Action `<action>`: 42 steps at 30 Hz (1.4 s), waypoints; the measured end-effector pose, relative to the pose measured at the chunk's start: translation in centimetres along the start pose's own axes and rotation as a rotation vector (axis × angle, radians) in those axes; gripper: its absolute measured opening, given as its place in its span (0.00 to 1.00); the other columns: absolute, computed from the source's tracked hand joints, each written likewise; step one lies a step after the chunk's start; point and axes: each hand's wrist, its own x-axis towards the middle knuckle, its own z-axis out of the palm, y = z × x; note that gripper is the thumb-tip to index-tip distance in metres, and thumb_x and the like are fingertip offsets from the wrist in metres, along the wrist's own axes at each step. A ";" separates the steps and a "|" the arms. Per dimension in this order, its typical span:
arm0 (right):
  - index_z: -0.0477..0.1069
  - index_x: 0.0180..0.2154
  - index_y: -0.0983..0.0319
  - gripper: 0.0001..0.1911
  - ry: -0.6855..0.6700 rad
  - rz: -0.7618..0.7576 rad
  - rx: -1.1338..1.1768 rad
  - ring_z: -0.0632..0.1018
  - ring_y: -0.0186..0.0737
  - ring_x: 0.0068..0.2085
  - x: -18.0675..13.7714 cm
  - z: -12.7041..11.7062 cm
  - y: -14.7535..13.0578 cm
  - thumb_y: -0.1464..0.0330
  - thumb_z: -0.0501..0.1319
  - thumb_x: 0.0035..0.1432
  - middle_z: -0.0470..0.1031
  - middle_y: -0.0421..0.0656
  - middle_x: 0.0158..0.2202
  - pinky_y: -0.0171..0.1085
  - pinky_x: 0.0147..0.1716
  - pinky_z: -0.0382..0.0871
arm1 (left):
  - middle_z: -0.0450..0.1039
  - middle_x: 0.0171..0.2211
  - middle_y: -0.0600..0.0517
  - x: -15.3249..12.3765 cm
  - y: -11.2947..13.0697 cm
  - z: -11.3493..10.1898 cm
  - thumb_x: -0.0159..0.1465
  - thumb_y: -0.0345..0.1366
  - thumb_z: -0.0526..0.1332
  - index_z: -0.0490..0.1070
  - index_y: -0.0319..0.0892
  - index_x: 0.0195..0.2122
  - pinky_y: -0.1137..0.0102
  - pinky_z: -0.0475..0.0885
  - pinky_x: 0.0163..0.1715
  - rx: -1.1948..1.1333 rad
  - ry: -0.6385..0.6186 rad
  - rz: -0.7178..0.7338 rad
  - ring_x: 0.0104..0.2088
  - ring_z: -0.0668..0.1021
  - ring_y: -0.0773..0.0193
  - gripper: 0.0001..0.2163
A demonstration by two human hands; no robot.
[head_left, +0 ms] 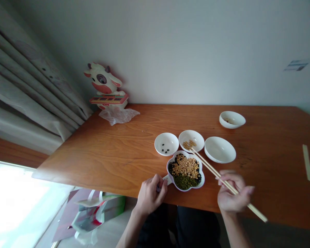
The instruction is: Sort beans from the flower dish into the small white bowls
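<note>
My right hand [232, 196] grips a pair of wooden chopsticks [217, 174] whose tips reach over the small white bowl [191, 140] holding a few yellow beans. My left hand [151, 194] pinches the handle [167, 179] of a flower-shaped white dish [186, 171] filled with mixed yellow, green and black beans, at the table's near edge. Left of the yellow-bean bowl sits a white bowl [166, 143] with a few black beans. To the right stands an empty-looking white bowl [219, 149].
Another white bowl [232, 119] sits farther back right. A cow-shaped toy keyboard [105, 88] and a crumpled plastic bag [119, 114] stand at the back left of the wooden table [105, 151]. A paper strip [307, 167] lies at the right. Bags [93, 213] lie on the floor below.
</note>
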 end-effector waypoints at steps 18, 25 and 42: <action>0.75 0.38 0.62 0.34 -0.400 0.177 -0.131 0.74 0.35 0.31 -3.2 -1.0 2.6 0.42 0.48 0.77 0.77 0.42 0.36 0.36 0.30 0.70 | 0.67 0.25 0.58 0.1 0.2 -0.2 0.76 0.35 0.58 0.58 0.47 0.34 0.73 0.62 0.28 0.013 0.006 0.004 0.23 0.70 0.68 0.13; 0.77 0.35 0.57 0.34 -0.427 0.140 -0.169 0.77 0.43 0.35 -3.2 -1.1 2.3 0.47 0.42 0.79 0.78 0.44 0.36 0.40 0.31 0.69 | 0.66 0.25 0.58 0.1 0.3 -0.3 0.77 0.36 0.58 0.58 0.47 0.33 0.72 0.62 0.28 0.010 0.007 0.002 0.23 0.70 0.68 0.13; 0.77 0.33 0.58 0.34 -0.363 0.125 -0.177 0.74 0.41 0.29 -3.0 -0.7 1.5 0.51 0.41 0.80 0.79 0.45 0.33 0.40 0.26 0.65 | 0.67 0.25 0.57 0.1 0.2 -0.1 0.77 0.37 0.57 0.58 0.47 0.34 0.71 0.62 0.28 0.020 0.005 -0.007 0.24 0.72 0.67 0.13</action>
